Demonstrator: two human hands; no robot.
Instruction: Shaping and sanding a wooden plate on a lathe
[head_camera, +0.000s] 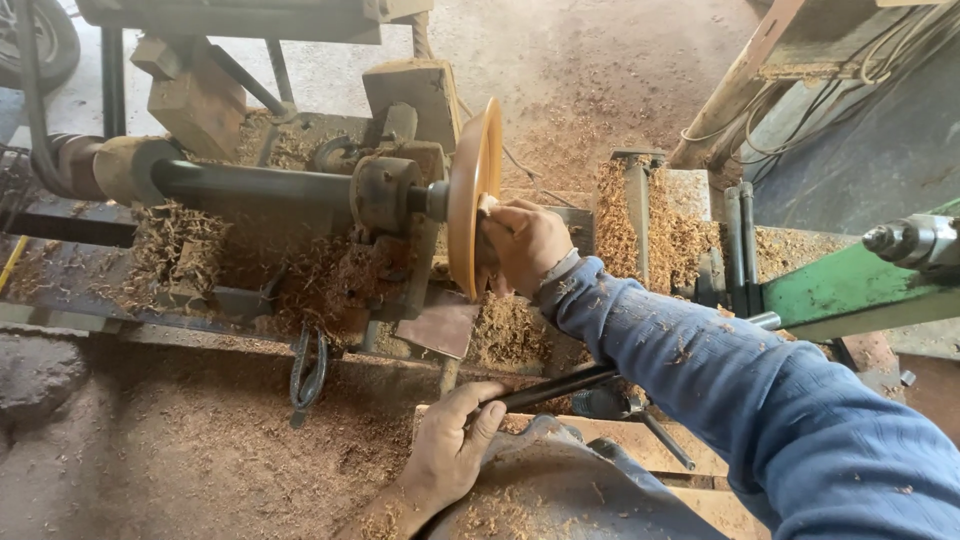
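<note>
An orange-brown wooden disc (468, 170) is mounted edge-on at the end of a lathe spindle (385, 193). My right hand (525, 245), in a blue sleeve, presses against the disc's right face and holds a small pale piece (488, 205) against it; what that piece is, I cannot tell. Lower down, my left hand (450, 450) grips the end of a dark metal rod (560, 385) that runs up and to the right under my right forearm. My knee in grey cloth (560, 490) is just right of the left hand.
A dark shaft (250, 185) runs left from the spindle to a wooden pulley (125, 168). A green metal part (850, 290) with a chrome tip (915, 240) stands at the right. Wood shavings (620, 220) cover the lathe bed and the ground. Cables (800, 110) hang at the upper right.
</note>
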